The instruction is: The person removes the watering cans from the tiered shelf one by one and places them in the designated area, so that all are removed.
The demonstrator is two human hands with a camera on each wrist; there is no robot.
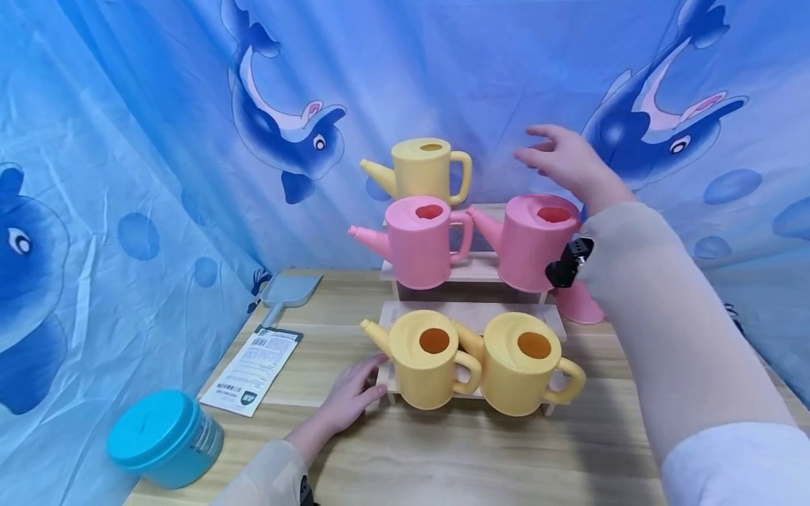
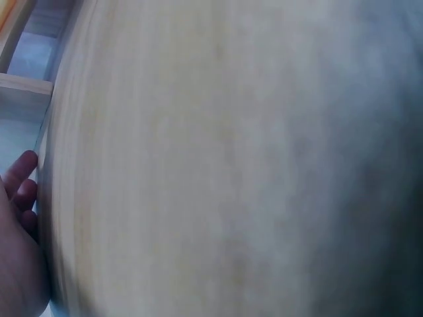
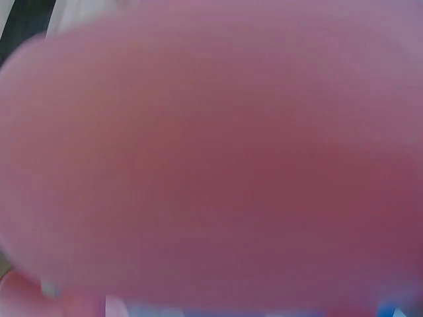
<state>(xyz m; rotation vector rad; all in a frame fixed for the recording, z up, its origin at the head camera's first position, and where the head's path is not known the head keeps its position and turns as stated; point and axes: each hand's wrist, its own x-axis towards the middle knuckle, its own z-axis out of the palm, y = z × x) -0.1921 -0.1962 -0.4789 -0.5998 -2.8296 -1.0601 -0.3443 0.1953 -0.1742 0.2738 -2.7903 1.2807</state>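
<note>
touching stand [image 1: 484,270]: left hand [image 1: 350,396]; right hand [image 1: 567,160] raised, both loose; aboard, three yellow watering cans [image 1: 420,385], two pink ones [image 1: 418,249]

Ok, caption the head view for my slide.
Empty right hand hovers near a pink watering can; left hand at the tiered stand's bottom shelf.

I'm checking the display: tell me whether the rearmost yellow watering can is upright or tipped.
Upright. The rearmost yellow watering can has its top opening facing up and its handle at one side.

Watering cans [image 1: 419,242] stand on a rack [image 1: 477,270]; left of it are dustpan [image 1: 291,288], packet [image 1: 253,369] and tub [image 1: 166,443].
</note>
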